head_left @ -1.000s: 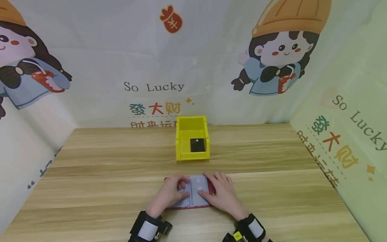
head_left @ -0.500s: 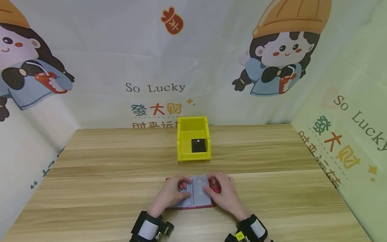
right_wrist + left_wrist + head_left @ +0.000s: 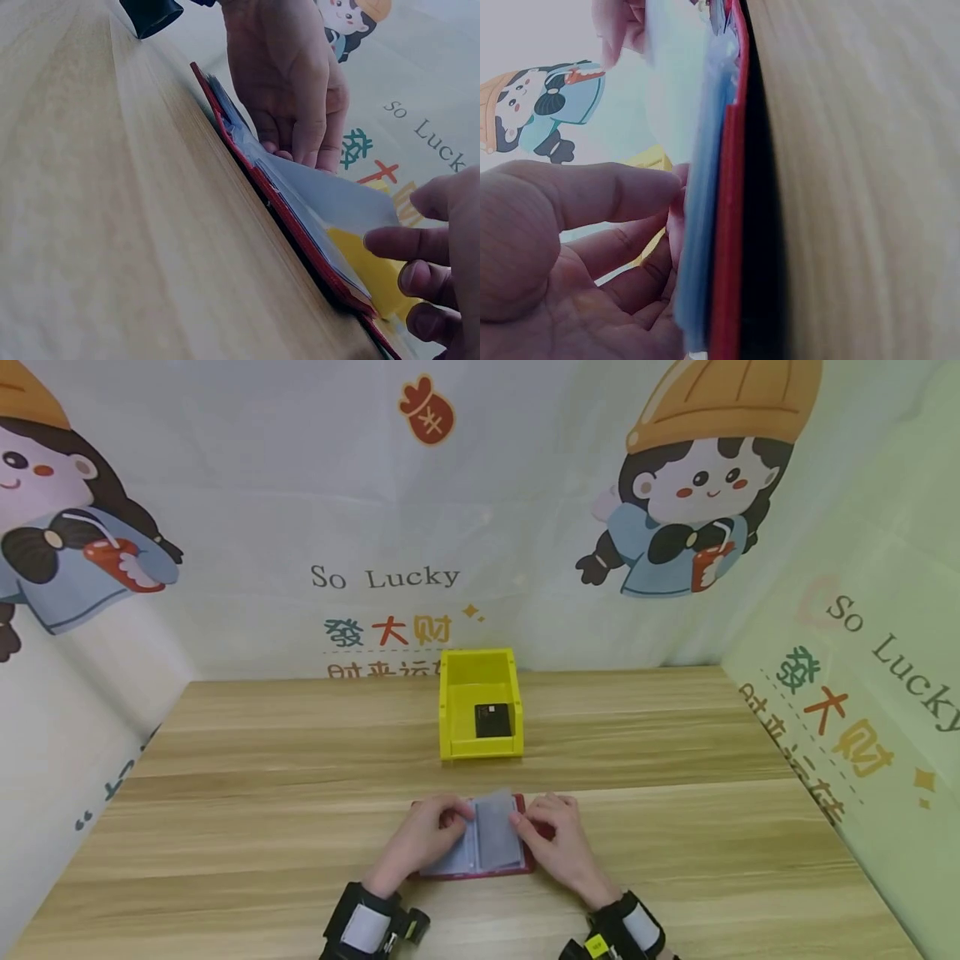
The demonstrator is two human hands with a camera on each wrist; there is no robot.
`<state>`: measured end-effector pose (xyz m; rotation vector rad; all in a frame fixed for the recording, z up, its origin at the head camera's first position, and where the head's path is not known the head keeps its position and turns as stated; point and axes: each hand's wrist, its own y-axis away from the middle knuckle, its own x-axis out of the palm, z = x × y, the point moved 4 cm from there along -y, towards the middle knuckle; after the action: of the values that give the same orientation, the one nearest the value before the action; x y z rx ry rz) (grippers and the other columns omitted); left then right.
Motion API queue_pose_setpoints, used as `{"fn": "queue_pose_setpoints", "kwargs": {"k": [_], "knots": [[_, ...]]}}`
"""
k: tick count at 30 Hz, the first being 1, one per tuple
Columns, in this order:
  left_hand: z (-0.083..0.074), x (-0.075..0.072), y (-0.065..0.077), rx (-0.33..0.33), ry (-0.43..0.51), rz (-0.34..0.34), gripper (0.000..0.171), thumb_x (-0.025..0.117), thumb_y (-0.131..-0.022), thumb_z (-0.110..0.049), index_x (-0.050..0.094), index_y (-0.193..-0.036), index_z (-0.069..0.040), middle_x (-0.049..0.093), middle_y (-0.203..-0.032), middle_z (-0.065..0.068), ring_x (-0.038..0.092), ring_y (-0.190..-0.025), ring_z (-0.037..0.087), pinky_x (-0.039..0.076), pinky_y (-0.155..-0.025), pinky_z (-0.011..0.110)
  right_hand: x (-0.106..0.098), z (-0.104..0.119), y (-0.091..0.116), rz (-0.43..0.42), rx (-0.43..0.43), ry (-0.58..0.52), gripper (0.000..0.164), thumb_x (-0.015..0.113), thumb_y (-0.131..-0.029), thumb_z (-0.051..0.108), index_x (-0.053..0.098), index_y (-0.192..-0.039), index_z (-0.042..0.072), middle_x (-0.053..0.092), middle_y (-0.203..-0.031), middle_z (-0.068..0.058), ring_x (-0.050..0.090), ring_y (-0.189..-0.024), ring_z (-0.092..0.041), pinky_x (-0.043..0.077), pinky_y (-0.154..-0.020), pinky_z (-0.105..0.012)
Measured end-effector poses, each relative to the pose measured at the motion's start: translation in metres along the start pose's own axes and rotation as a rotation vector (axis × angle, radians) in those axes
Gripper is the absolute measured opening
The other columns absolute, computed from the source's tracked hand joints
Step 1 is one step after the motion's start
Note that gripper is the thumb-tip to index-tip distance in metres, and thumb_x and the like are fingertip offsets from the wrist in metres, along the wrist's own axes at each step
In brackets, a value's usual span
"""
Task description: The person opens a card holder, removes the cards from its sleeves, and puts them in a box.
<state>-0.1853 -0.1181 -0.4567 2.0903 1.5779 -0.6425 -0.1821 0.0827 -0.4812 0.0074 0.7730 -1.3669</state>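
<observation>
Card holder: a red-covered card holder (image 3: 471, 870) lies open on the wooden table (image 3: 225, 827) right in front of you, its clear plastic sleeves facing up, its near edge close to your wrists.
Lifted sleeve: one clear sleeve (image 3: 497, 828) on the right half stands raised off the stack; the right wrist view shows it curling up off the red cover (image 3: 300, 225).
Left hand: your left hand (image 3: 422, 837) rests on the left half of the holder, fingers bent down with the tips pressing the sleeves near the spine. It presses rather than grasps.
Right hand: your right hand (image 3: 558, 842) sits at the right edge of the holder, fingers curled, tips at the edge of the lifted sleeve. From the head view it seems to pinch that sleeve, though the exact contact is hard to see.
Bin: a yellow bin (image 3: 480, 750) stands farther back on the table, well apart from the holder, in line with it.
Black card: a black card (image 3: 492, 720) lies flat inside the bin.
Surroundings: printed cartoon curtains (image 3: 300, 527) enclose the table on three sides.
</observation>
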Motion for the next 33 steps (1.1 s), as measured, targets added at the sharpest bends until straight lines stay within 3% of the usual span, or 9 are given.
{"fn": "queue_pose_setpoints", "kwargs": {"k": [9, 14, 20, 26, 30, 33], "knots": [[0.004, -0.001, -0.005, -0.031, 0.012, 0.006, 0.017, 0.062, -0.099, -0.018, 0.074, -0.104, -0.008, 0.07, -0.096, 0.005, 0.055, -0.084, 0.014, 0.046, -0.076, 0.028, 0.004, 0.002, 0.001, 0.052, -0.101, -0.074, 0.021, 0.06, -0.097, 0.008, 0.075, -0.083, 0.012, 0.067, -0.079, 0.002, 0.058, -0.082, -0.006, 0.037, -0.088, -0.03], [0.0, -0.005, -0.004, -0.066, 0.061, -0.03, 0.024, 0.058, -0.102, -0.025, 0.074, -0.104, -0.008, 0.07, -0.089, 0.004, 0.058, -0.08, 0.014, 0.047, -0.074, 0.029, 0.008, 0.007, 0.004, 0.143, -0.103, -0.083, 0.023, 0.053, -0.101, 0.009, 0.077, -0.101, 0.011, 0.068, -0.089, 0.0, 0.057, -0.09, -0.007, 0.037, -0.09, -0.032], [-0.009, -0.013, 0.001, -0.094, 0.097, -0.069, 0.032, 0.06, -0.101, -0.035, 0.076, -0.107, -0.007, 0.071, -0.08, 0.004, 0.063, -0.072, 0.013, 0.048, -0.068, 0.029, 0.015, 0.013, 0.007, 0.273, -0.107, -0.021, 0.027, 0.053, -0.101, 0.014, 0.076, -0.115, 0.013, 0.055, -0.093, 0.005, 0.044, -0.096, -0.007, 0.029, -0.089, -0.029], [-0.015, -0.021, 0.005, -0.08, 0.03, -0.122, 0.022, 0.069, -0.095, -0.027, 0.078, -0.1, -0.007, 0.071, -0.08, 0.004, 0.059, -0.066, 0.012, 0.046, -0.06, 0.027, 0.02, 0.012, 0.008, 0.359, -0.089, 0.103, 0.031, 0.053, -0.1, 0.017, 0.074, -0.123, 0.021, 0.053, -0.1, 0.007, 0.039, -0.1, -0.009, 0.023, -0.09, -0.03], [-0.013, -0.023, 0.007, -0.08, -0.037, -0.163, 0.011, 0.073, -0.089, -0.015, 0.076, -0.093, -0.005, 0.067, -0.079, 0.003, 0.054, -0.065, 0.011, 0.043, -0.056, 0.025, 0.023, 0.012, 0.007, 0.393, -0.069, 0.161, 0.033, 0.054, -0.098, 0.017, 0.074, -0.123, 0.024, 0.05, -0.1, 0.008, 0.039, -0.1, -0.01, 0.024, -0.09, -0.033], [-0.01, -0.026, 0.008, -0.074, -0.074, -0.194, 0.013, 0.075, -0.085, -0.011, 0.075, -0.094, -0.001, 0.065, -0.074, 0.004, 0.052, -0.063, 0.011, 0.042, -0.054, 0.024, 0.025, 0.012, 0.007, 0.41, -0.06, 0.191, 0.033, 0.054, -0.098, 0.017, 0.073, -0.123, 0.026, 0.049, -0.1, 0.008, 0.039, -0.099, -0.011, 0.025, -0.09, -0.035]]}}
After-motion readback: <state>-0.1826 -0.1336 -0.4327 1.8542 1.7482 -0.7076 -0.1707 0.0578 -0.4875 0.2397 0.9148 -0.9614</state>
